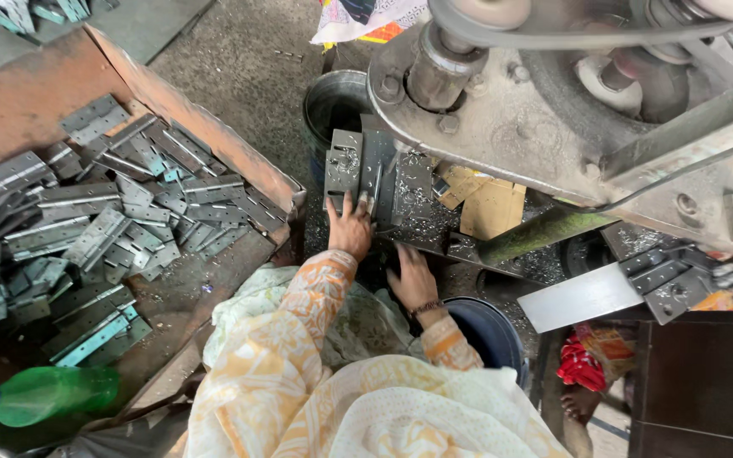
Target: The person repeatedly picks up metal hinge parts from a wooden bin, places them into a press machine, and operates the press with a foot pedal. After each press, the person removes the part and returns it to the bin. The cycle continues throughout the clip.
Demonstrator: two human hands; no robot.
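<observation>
Under the belt-driven press head, left hand has fingers spread flat on a hinge plate on the bed, gripping nothing. Right hand rests loosely curled just behind, empty. Bin of hinge blanks looks mostly full; most stock unprocessed.

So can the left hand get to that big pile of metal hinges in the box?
Probably yes. The left hand rests on the machine's metal plate, and the hinges lie in the open-topped box on that same side, with only its low rusty wall between them.
</observation>
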